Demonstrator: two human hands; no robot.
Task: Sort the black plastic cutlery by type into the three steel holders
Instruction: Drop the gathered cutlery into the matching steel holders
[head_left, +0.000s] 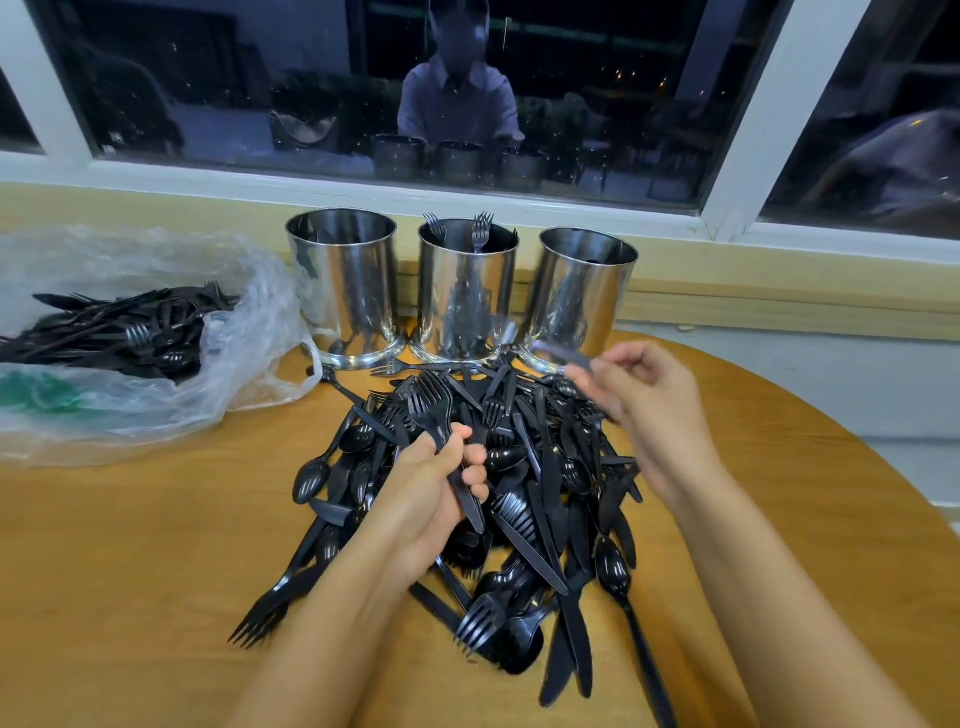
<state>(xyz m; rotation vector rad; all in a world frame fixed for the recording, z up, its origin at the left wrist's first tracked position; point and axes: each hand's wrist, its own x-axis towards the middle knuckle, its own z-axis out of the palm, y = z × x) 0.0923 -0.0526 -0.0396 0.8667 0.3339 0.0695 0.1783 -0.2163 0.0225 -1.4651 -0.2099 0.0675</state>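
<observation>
Head view, looking down on a round wooden table (130, 545) set against a window (311, 78).

Left hand (441, 483): forearm in from bottom centre, wrist straight, palm turned inward. Fingers and thumb curled round a bundle of forks (434, 402), tines up and fanned toward the holders, handle ends poking out below the fist. Held just above the pile (540, 467), in its near-left part.

Right hand (644, 410): forearm in from the lower right, raised over the far-right edge of the pile, back of the hand up. Fingers loosely curled, thumb and fingertips pinching a blurred piece (558, 353) that points left toward the foot of the right holder (582, 296). Type of piece: cannot tell, smeared by motion.

Hands apart, pile between and beneath them.

Pile: black forks, spoons and knives heaped and crossed in mid-table, strays reaching the near edge of view and up to the holders' bases.

Three steel holders in a row at the far side, upright, close side by side: left holder (345, 291), middle holder (465, 296), right holder. Two fork heads (480, 228) standing above the rim of the middle one. Contents of the other two not legible.

Far left: clear plastic bag (156, 405) lying open on its side, more black cutlery (119, 332) inside.
</observation>
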